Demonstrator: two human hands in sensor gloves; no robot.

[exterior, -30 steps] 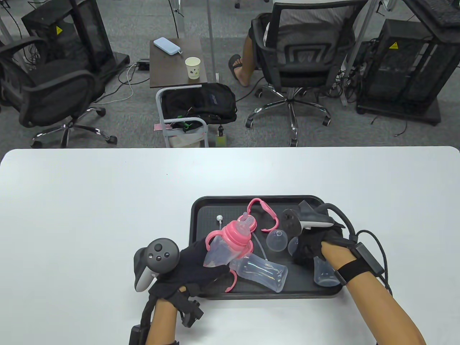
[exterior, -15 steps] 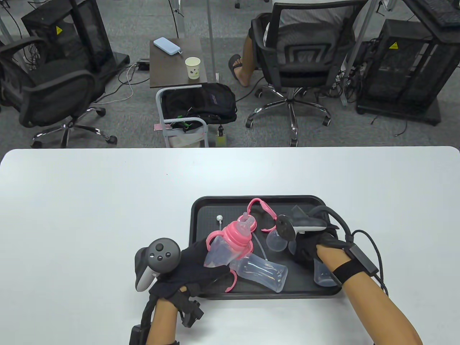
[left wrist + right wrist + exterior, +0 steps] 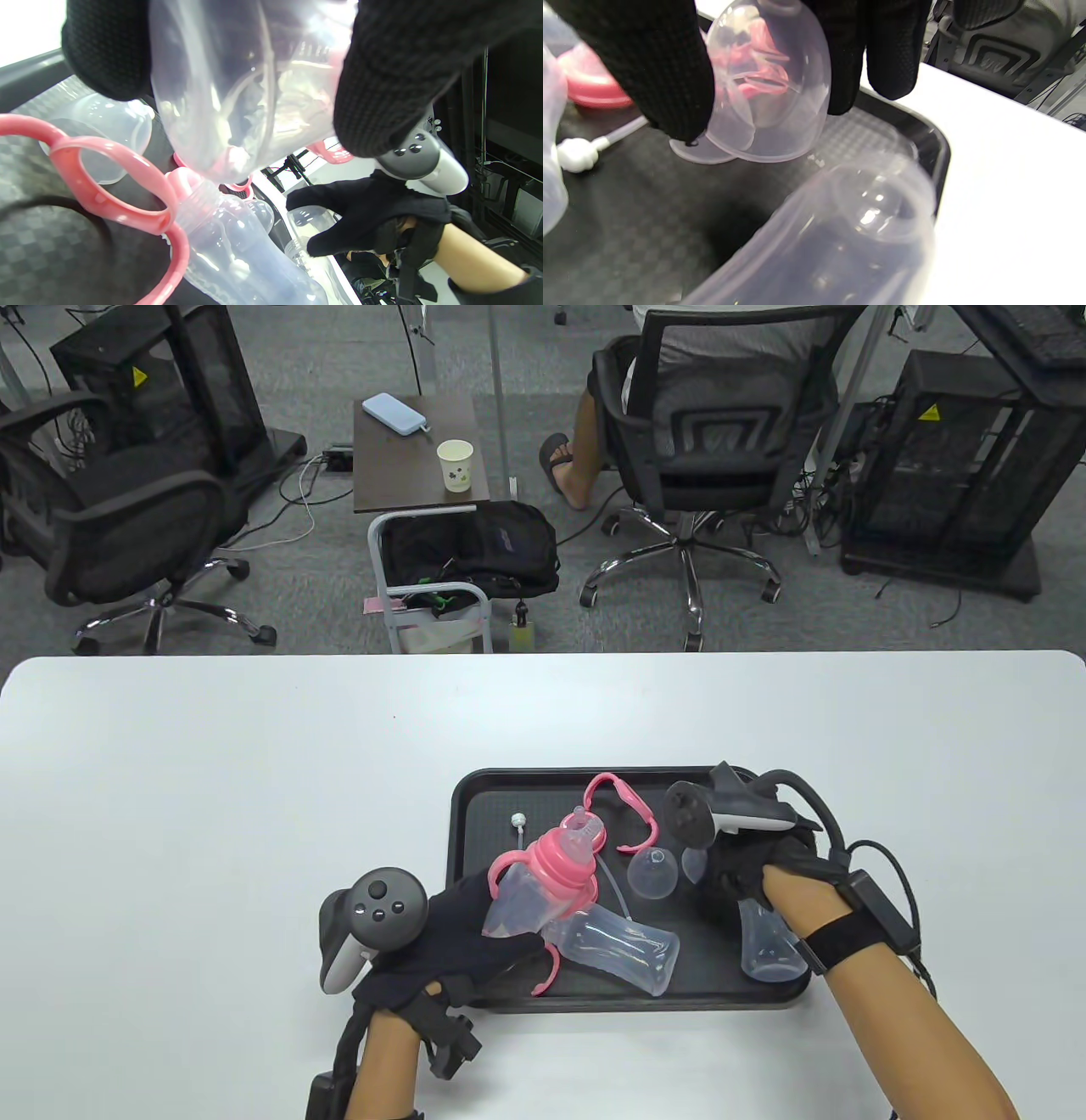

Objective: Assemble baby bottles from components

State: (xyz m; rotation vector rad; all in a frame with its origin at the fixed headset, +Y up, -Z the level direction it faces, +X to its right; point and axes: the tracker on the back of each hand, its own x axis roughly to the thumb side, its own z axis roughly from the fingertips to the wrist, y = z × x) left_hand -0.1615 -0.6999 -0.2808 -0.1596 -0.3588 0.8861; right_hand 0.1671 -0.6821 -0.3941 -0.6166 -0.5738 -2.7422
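The left hand (image 3: 458, 937) grips a pink-collared bottle (image 3: 530, 891) over the tray's (image 3: 462, 814) left edge, tilted. The right hand (image 3: 747, 869), at the tray's right side, pinches a clear dome cap (image 3: 768, 91). Another bottle (image 3: 619, 950) lies along the tray's near edge.

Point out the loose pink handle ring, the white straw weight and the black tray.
Pink handle ring (image 3: 624, 802), table view, on its pink upper band.
White straw weight (image 3: 518, 819), table view, on its round head.
Black tray (image 3: 459, 814), table view, on its left rim.
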